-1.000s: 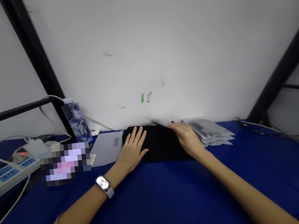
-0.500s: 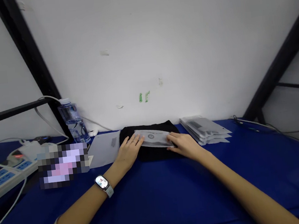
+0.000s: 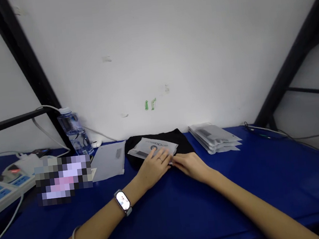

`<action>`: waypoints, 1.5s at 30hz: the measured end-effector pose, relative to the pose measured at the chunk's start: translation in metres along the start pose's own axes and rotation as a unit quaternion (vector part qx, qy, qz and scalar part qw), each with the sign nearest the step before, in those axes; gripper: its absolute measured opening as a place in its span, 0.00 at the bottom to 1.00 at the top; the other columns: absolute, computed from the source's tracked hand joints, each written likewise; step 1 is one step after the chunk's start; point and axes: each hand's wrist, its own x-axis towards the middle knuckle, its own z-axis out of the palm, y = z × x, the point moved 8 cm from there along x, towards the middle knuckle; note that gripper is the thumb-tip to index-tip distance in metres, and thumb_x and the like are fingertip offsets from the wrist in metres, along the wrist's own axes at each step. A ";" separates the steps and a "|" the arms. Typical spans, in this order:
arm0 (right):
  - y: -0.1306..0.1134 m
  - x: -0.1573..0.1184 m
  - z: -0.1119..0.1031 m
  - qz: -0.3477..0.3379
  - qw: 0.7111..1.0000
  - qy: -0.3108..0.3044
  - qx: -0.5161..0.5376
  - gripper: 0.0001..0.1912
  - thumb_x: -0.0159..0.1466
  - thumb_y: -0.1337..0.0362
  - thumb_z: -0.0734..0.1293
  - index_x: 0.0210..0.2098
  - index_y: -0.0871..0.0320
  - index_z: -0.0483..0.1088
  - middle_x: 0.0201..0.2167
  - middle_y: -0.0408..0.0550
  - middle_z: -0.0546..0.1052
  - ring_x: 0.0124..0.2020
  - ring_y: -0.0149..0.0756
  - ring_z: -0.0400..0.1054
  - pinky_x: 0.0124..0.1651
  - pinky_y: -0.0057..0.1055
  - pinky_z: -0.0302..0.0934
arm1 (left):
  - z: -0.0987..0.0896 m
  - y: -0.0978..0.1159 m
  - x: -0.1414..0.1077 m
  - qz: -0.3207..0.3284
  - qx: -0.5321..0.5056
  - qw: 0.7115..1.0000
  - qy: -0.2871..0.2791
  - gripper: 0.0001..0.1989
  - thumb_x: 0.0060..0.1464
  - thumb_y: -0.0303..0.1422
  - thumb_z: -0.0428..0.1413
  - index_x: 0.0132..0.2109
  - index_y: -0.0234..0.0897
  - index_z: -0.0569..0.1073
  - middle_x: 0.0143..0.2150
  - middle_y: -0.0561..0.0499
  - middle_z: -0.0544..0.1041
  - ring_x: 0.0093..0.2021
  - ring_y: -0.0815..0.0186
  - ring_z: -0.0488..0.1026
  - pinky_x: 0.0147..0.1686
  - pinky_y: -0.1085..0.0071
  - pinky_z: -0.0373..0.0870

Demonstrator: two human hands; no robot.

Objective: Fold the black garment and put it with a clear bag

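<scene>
Frosted bag — near edge under left hand, right hand touching.

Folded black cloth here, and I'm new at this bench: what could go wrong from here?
The printed clear bag lies loose on the black cloth, so it might slide off. The left hand and right hand meet near its front edge and could crease it. The water bottle stands on the same table as the power strip, so a spill might reach the sockets.
</scene>
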 end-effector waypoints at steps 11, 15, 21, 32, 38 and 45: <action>-0.015 -0.001 0.000 -0.067 0.991 0.055 -0.103 0.15 0.69 0.70 0.54 0.29 0.59 0.67 0.21 0.43 0.71 0.20 0.28 0.60 0.27 0.29 0.45 | -0.020 0.012 0.000 0.070 0.030 0.989 0.128 0.11 0.61 0.22 0.48 0.45 0.24 0.74 0.43 0.41 0.80 0.47 0.61 0.76 0.52 0.64 0.71; -0.014 0.000 0.000 -0.065 0.988 0.052 -0.133 0.13 0.67 0.72 0.56 0.30 0.60 0.68 0.21 0.43 0.71 0.20 0.28 0.59 0.28 0.30 0.44 | -0.026 0.006 0.002 0.061 0.026 0.989 0.129 0.13 0.62 0.22 0.46 0.44 0.25 0.74 0.43 0.41 0.80 0.48 0.61 0.76 0.51 0.63 0.72; -0.004 0.004 -0.006 -0.044 0.986 0.054 -0.150 0.14 0.68 0.70 0.55 0.33 0.59 0.71 0.21 0.44 0.71 0.20 0.28 0.59 0.27 0.30 0.43 | -0.021 -0.013 0.000 0.025 0.024 0.994 0.102 0.14 0.61 0.22 0.45 0.45 0.28 0.74 0.45 0.44 0.79 0.51 0.58 0.74 0.53 0.60 0.71; 0.052 -0.002 -0.010 0.072 0.984 0.051 -0.154 0.18 0.70 0.63 0.53 0.33 0.56 0.72 0.23 0.46 0.75 0.22 0.31 0.64 0.26 0.30 0.41 | -0.013 -0.068 -0.019 -0.079 0.031 0.996 0.015 0.13 0.61 0.24 0.47 0.45 0.34 0.75 0.45 0.46 0.80 0.51 0.61 0.74 0.57 0.56 0.63; 0.077 -0.008 -0.012 0.123 0.980 0.056 -0.148 0.17 0.69 0.62 0.54 0.33 0.54 0.72 0.26 0.46 0.77 0.24 0.33 0.68 0.25 0.29 0.44 | -0.011 -0.086 -0.027 -0.104 0.051 0.993 0.001 0.12 0.61 0.24 0.47 0.44 0.34 0.75 0.46 0.45 0.79 0.52 0.58 0.73 0.56 0.54 0.63; 0.097 -0.013 -0.010 0.171 0.975 0.049 -0.131 0.15 0.68 0.61 0.55 0.34 0.53 0.72 0.25 0.46 0.77 0.25 0.34 0.69 0.26 0.29 0.47 | -0.012 -0.101 -0.035 -0.126 0.048 0.991 -0.005 0.14 0.61 0.25 0.47 0.45 0.35 0.76 0.47 0.45 0.79 0.52 0.57 0.73 0.55 0.53 0.64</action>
